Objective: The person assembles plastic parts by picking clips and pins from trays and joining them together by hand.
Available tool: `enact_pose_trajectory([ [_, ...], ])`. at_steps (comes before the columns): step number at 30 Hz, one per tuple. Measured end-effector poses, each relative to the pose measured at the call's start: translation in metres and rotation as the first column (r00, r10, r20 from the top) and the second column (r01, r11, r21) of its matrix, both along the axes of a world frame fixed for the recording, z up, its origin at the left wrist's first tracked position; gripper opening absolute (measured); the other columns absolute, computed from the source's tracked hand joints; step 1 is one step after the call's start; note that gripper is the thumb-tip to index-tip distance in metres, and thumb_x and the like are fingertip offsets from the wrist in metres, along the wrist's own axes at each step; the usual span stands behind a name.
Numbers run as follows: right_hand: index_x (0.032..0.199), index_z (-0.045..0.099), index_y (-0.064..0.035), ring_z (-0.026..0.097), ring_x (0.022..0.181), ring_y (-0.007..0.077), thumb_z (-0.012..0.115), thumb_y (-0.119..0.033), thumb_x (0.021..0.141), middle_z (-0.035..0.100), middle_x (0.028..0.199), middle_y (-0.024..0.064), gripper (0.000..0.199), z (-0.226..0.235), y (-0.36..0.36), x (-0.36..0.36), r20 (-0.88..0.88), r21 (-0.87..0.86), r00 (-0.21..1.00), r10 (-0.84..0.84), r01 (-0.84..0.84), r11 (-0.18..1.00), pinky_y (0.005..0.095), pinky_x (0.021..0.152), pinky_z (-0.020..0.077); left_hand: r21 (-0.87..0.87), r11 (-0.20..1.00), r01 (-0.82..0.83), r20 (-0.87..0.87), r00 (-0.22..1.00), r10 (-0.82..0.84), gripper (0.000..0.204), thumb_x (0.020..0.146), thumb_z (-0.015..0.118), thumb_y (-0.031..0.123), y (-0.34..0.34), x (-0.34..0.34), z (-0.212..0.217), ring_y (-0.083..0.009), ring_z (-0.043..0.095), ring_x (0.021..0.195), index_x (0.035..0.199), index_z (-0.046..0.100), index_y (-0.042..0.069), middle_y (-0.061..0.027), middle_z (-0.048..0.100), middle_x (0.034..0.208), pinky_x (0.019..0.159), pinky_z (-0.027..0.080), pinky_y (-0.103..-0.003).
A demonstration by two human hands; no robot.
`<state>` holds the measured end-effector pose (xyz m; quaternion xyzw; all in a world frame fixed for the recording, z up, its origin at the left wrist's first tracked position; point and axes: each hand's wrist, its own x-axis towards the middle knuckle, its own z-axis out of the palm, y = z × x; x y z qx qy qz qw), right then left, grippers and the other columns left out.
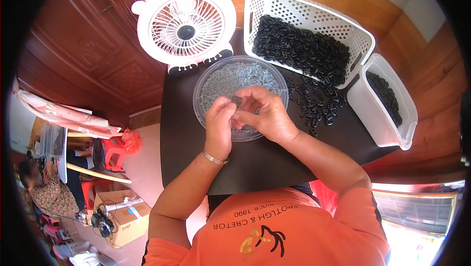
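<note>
Both my hands are together above a round clear tub (198, 87) of small grey, screw-like metal pieces (221, 77). Between the fingertips is a small black oval part (237, 100). My left hand (219, 121), with a bracelet at the wrist, pinches this part from the left. My right hand (267, 116) meets it from the other side, its thumb and fingers bent inward; whatever they grip is hidden. Loose black oval parts (316, 104) lie scattered on the dark table (265, 168) to the right of the tub.
Behind the loose parts, a white perforated basket (365, 40) holds a heap of black parts. A smaller white bin (380, 126) with more stands at the right edge. A white animal-shaped fan (186, 33) stands at the back left. A person (56, 192) sits far left near a cardboard box (122, 217).
</note>
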<state>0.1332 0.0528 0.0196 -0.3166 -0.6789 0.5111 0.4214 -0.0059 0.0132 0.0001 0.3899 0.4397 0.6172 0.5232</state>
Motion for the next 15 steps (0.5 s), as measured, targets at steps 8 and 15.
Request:
enact_pose_trajectory([
  [8, 0.103, 0.061, -0.0006, 0.058, 0.068, 0.0092, 0.075, -0.001, 0.072, 0.061, 0.078, 0.0044, 0.034, 0.0006, 0.0036, 0.0026, 0.143, 0.167, 0.987, -0.074, 0.050, 0.985, 0.0245, 0.064, 0.0495, -0.029, 0.999, 0.041, 0.031, 0.999, -0.040, 0.016, 0.088, 0.050, 0.018, 0.0021, -0.0030, -0.0031, -0.0123, 0.054, 0.061, 0.083, 0.054, 0.003, -0.0048, 0.056, 0.068, 0.057, 0.044, -0.025],
  [15, 0.098, 0.063, -0.0032, 0.061, 0.065, 0.0178, 0.072, -0.002, 0.069, 0.058, 0.078, 0.0074, 0.030, 0.0043, 0.0048, 0.0068, 0.138, 0.303, 0.990, -0.040, -0.003, 0.953, 0.0296, 0.059, 0.0507, -0.030, 0.991, 0.131, -0.018, 0.991, -0.132, 0.018, 0.089, 0.049, 0.019, 0.0051, -0.0075, -0.0017, -0.0121, 0.055, 0.063, 0.086, 0.056, 0.003, -0.0045, 0.058, 0.077, 0.057, 0.045, -0.026],
])
